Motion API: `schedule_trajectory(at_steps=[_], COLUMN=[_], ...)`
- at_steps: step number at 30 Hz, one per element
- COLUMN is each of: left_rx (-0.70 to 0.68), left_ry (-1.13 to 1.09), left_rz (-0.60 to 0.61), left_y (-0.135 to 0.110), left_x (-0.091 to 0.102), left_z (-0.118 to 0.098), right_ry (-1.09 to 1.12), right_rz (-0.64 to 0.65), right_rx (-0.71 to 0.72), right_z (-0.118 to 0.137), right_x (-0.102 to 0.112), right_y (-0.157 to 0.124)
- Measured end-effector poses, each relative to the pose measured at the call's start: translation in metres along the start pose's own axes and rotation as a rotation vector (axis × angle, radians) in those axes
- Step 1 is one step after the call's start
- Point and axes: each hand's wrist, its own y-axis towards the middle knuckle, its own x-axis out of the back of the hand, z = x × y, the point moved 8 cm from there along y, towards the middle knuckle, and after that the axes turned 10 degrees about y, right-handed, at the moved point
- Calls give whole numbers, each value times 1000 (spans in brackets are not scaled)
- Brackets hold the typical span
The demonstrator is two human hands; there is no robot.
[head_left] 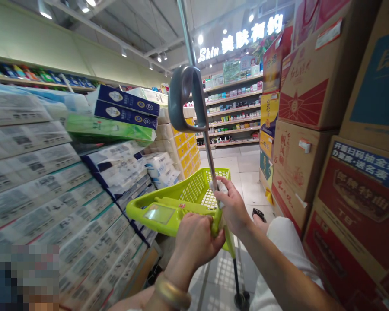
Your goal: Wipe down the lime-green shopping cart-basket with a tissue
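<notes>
A lime-green plastic shopping basket [184,194] with a long metal pull handle [209,149] and grey grip [183,97] stands in the aisle in front of me. My left hand [194,239] is closed on the basket's near rim. My right hand [231,205] presses a crumpled white tissue [221,188] against the lower part of the metal handle, fingers curled around it. A gold bangle [171,293] sits on my left wrist.
Stacked tissue and paper packs [52,172] fill the shelves on the left. Tall piles of cardboard boxes [327,129] line the right. The tiled aisle [243,166] runs ahead to shelves of skincare goods [233,112]. My knee in white cloth [283,242] is at lower right.
</notes>
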Motion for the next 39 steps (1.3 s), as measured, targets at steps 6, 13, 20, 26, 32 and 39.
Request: schedule_trajectory(at_steps=[6,13,20,26,32,39], left_rx=[-5,1,3,-16,-13,9], left_ry=[17,8,20,-28,8,14], left_rz=[-37,-73,-71,-94,-93,-107], left_y=[-4,-9,-11,-12,-12,-13], left_x=[-4,-4,-5,-5,-5,-6], left_z=[5,11,14,15,14,13], right_ry=[-161,-320,-391,-647,-471,-469], right_rz=[91,50,133,45,99,246], right_rx=[100,30,352,387,400,590], right_z=[17,-5,49,-3,32,89], right_x=[-16,-5,-56,-7,-44,-98], right_y=[11,9,20,-8,15,30])
